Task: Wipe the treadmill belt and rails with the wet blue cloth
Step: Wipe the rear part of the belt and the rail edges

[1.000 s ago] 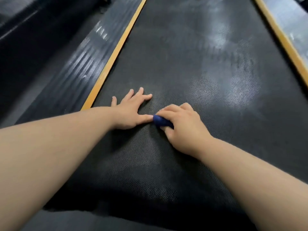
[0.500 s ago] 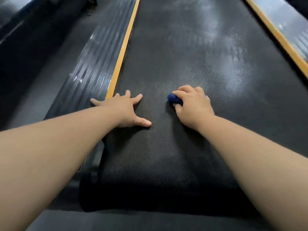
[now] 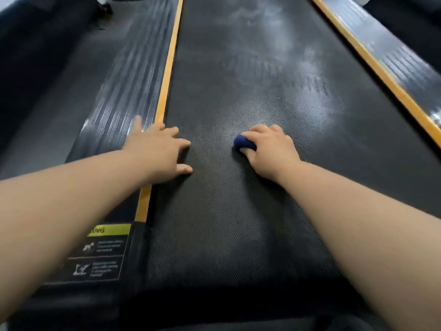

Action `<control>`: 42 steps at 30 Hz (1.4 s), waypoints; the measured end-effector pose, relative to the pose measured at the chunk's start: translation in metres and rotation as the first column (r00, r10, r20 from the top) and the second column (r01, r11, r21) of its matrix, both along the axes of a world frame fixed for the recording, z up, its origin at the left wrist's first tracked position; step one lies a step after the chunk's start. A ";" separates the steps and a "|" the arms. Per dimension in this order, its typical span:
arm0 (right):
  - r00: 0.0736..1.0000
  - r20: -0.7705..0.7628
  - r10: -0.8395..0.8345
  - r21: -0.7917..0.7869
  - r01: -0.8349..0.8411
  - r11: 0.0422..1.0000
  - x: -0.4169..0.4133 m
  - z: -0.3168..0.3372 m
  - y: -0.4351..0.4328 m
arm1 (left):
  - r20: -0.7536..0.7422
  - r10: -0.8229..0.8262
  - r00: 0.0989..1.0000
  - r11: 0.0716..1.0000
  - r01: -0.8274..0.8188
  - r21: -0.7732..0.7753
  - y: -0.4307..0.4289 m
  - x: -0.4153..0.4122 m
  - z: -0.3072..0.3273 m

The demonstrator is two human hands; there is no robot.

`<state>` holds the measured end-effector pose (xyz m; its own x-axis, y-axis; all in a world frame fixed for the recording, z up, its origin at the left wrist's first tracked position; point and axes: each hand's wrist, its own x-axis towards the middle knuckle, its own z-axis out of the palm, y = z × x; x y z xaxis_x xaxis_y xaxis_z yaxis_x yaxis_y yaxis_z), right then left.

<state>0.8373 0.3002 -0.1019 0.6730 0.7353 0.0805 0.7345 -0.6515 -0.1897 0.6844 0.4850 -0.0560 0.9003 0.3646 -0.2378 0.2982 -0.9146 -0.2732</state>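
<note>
The black textured treadmill belt [image 3: 238, 211] runs away from me, with pale wet smears farther up. My right hand [image 3: 269, 151] grips a small wad of blue cloth [image 3: 243, 142] and presses it on the belt near the middle. Only the cloth's left end shows past my fingers. My left hand [image 3: 157, 151] lies flat with spread fingers, straddling the yellow strip [image 3: 164, 91] between the belt and the left ribbed rail [image 3: 114, 111].
The right rail [image 3: 393, 58] with its yellow edge runs along the upper right. A warning label [image 3: 100, 252] sits at the near end of the left rail. Dark floor [image 3: 35, 68] lies beyond the left rail.
My two hands have drawn apart. The left hand slid left onto the yellow strip and rail edge, and the right hand carried the cloth to the right along the belt.
</note>
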 end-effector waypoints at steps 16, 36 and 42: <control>0.978 -0.072 0.196 0.152 -0.184 0.971 -0.011 -0.004 -0.005 | 0.236 0.190 0.953 0.962 -0.132 -0.241 0.007 -0.029 -0.036; 0.976 -0.124 0.180 0.063 -0.173 0.983 -0.024 0.005 0.013 | 0.236 0.198 0.951 0.955 -0.133 -0.263 0.008 -0.028 -0.037; 0.897 -0.398 0.194 0.088 -0.173 0.981 -0.004 0.038 0.018 | 0.398 0.382 0.834 0.901 -0.242 -0.360 -0.015 -0.007 -0.027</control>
